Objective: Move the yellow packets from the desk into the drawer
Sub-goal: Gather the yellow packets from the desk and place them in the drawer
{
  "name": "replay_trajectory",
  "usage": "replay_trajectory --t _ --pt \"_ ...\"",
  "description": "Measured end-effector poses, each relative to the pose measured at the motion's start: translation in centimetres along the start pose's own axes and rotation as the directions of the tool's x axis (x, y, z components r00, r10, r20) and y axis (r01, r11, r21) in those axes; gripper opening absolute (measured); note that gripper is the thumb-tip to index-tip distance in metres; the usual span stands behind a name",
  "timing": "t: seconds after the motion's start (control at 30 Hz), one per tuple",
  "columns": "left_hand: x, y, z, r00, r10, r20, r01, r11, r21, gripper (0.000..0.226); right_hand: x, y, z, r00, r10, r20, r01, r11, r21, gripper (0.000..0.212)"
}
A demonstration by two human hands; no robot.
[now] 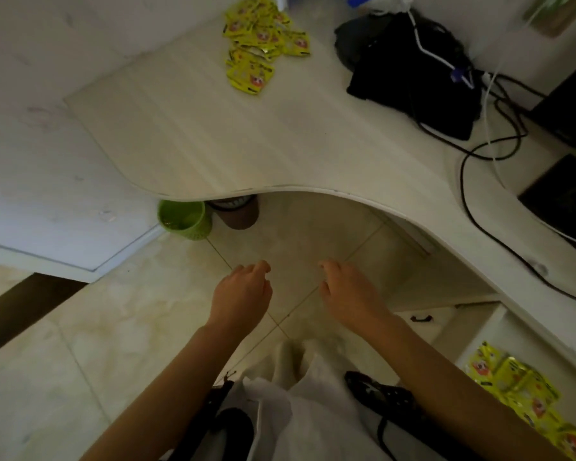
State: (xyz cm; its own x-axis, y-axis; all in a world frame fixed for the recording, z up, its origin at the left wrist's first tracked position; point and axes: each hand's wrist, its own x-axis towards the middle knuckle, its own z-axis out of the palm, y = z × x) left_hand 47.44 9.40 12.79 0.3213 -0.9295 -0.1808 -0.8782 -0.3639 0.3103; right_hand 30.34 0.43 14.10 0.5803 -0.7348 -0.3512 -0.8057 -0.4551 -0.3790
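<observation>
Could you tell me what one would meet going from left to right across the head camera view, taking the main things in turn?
Green basket → brown bin → left hand → yellow packets on the desk → right hand → black bag → yellow packets in the drawer.

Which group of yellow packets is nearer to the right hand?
The packets in the drawer, low right beside the right hand's forearm; the desk pile lies far ahead.
</observation>
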Motion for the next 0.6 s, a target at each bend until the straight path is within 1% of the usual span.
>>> replay_trajectory --t 0.13,0.33,0.5,0.6 --pt "4.6 -1.4 -1.5 1.0 0.004 -0.017 -0.004 0.999 0.033 0.028 5.1 -0.9 -2.1 0.998 -0.047 -0.031 0.044 0.997 -0.068 0.032" --pt "12.4 -1.8 -3.5 0.998 0.013 -0.066 -0.006 0.995 0.103 0.027 13.3 -1.0 -5.5 0.991 -0.13 -0.038 0.122 0.979 -0.165 0.033" --pt "18.9 -1.3 -5.2 0.997 0.001 -0.077 0.011 0.987 0.158 0.031 20.1 -0.5 -9.7 0.981 -0.194 -0.005 0.188 0.96 -0.209 0.039" --pt "22.2 -1.6 -5.8 0.996 -0.021 -0.086 0.038 0.98 0.193 0.026 23.8 -0.4 -11.8 0.976 -0.216 0.016 0.214 0.95 -0.227 0.039"
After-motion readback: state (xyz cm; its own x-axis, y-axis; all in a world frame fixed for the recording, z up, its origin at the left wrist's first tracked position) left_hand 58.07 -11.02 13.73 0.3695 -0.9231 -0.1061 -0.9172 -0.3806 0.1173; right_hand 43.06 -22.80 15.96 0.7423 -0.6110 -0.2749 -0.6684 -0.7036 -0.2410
